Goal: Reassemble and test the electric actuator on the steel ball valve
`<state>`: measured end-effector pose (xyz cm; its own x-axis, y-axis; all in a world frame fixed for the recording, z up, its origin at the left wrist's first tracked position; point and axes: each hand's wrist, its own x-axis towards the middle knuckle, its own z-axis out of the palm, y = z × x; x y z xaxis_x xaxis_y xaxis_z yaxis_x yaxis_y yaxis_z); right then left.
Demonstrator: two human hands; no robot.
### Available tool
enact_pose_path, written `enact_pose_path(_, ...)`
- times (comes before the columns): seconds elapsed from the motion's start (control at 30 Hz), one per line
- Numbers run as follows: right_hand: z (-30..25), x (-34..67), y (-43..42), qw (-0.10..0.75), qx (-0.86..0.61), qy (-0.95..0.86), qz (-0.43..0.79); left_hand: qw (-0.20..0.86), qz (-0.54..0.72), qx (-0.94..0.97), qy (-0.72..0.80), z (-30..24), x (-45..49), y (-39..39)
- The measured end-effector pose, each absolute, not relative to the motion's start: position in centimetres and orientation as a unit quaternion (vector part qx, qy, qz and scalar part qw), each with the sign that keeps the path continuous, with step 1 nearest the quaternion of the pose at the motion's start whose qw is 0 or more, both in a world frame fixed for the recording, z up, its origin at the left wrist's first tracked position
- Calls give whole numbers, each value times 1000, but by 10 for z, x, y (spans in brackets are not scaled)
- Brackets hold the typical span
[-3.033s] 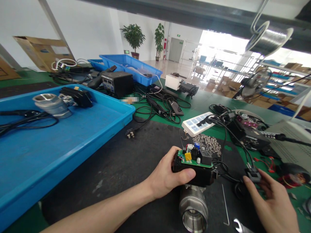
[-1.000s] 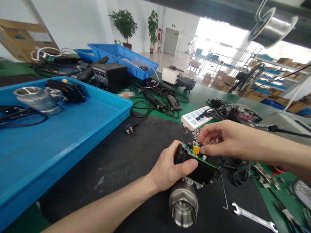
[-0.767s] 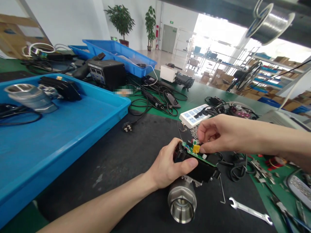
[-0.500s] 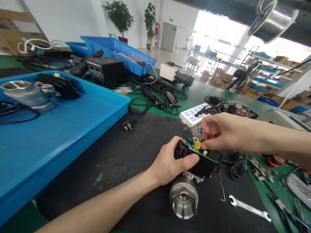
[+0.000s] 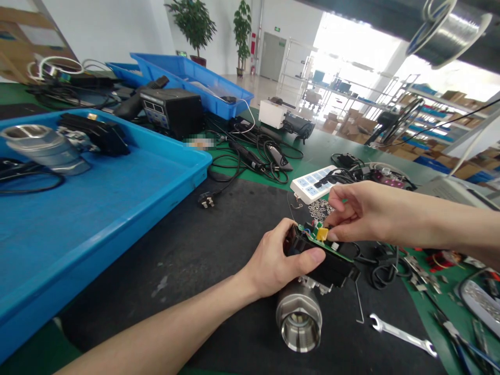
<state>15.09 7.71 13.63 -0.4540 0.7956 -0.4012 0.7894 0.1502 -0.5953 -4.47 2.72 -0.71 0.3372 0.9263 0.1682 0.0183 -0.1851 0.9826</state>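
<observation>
My left hand (image 5: 275,255) is wrapped round the black housing (image 5: 338,272) of an electric valve actuator, its thumb along the near side. Below the housing is a steel valve body (image 5: 300,317), its threaded opening facing me. A green circuit board (image 5: 344,254) lies in the open top of the housing, with a yellow component (image 5: 322,234) and thin wires. My right hand (image 5: 351,213) is closed in a pinch at the board, right beside the yellow component. Whatever sits between those fingertips is hidden.
An open-end wrench (image 5: 402,334) and a hex key (image 5: 359,302) lie right of the valve; pliers (image 5: 449,328) are farther right. Metal rings (image 5: 318,209) sit by a white power strip (image 5: 308,187). A blue tray (image 5: 156,192) at left holds another valve (image 5: 47,148).
The whole view has shifted slightly. Both hands keep almost the same hold on the actuator and at the circuit board.
</observation>
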Motion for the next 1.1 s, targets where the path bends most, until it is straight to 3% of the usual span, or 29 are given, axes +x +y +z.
enact_pose_path(0.2, 137, 153, 79, -25, -498, -761, 416, 528, 434, 622, 382, -9, -44, 27)
enact_pose_path(1.1, 137, 149, 79, -11, -523, -716, 462, 577, 428, 578, 388, -17, -41, 33)
